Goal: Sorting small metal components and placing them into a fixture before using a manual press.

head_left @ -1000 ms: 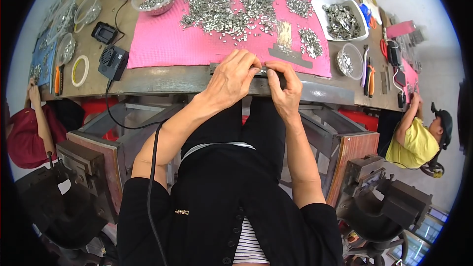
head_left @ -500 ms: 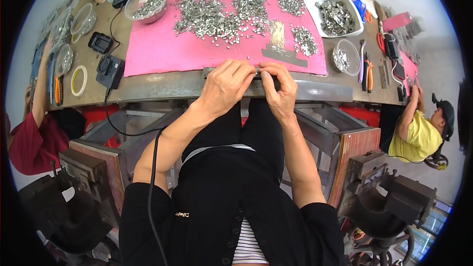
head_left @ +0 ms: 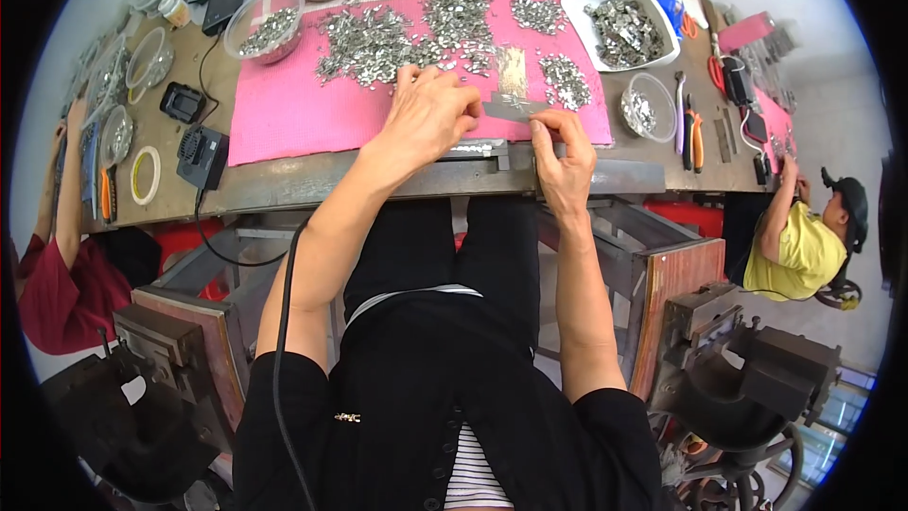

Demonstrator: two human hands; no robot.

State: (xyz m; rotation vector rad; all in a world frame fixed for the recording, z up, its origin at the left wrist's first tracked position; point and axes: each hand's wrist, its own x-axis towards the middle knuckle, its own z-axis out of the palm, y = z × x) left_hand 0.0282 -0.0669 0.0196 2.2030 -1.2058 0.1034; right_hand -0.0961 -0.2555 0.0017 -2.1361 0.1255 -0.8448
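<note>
My left hand (head_left: pixel 427 118) is over the pink mat (head_left: pixel 303 123), its bent fingers at the near edge of a heap of small silvery metal pieces (head_left: pixel 369 43). Its fingertips are partly hidden, and what they pinch cannot be made out. My right hand (head_left: pixel 566 156) has thumb and forefinger together beside a thin grey plate (head_left: pixel 515 107) with fine pins lying on it. Anything between those fingers is too small to name. Between the hands, at the table's front edge, a metal bar fixture (head_left: pixel 478 148) holds a row of shiny bits. Behind the plate lies a bundle of pale thin pins (head_left: pixel 512 71).
Smaller metal heaps (head_left: pixel 565 80) lie to the right. A white tray (head_left: pixel 574 14) and clear tubs (head_left: pixel 284 52) hold more pieces. Pliers (head_left: pixel 695 137) lie right, a charger (head_left: pixel 200 156) and tape ring (head_left: pixel 146 175) left. Co-workers (head_left: pixel 804 246) sit at both sides.
My hands, together over the fixture before, have come apart. The left has moved forward to the metal heap, the right to the right beside the grey plate. The fixture is now uncovered.
</note>
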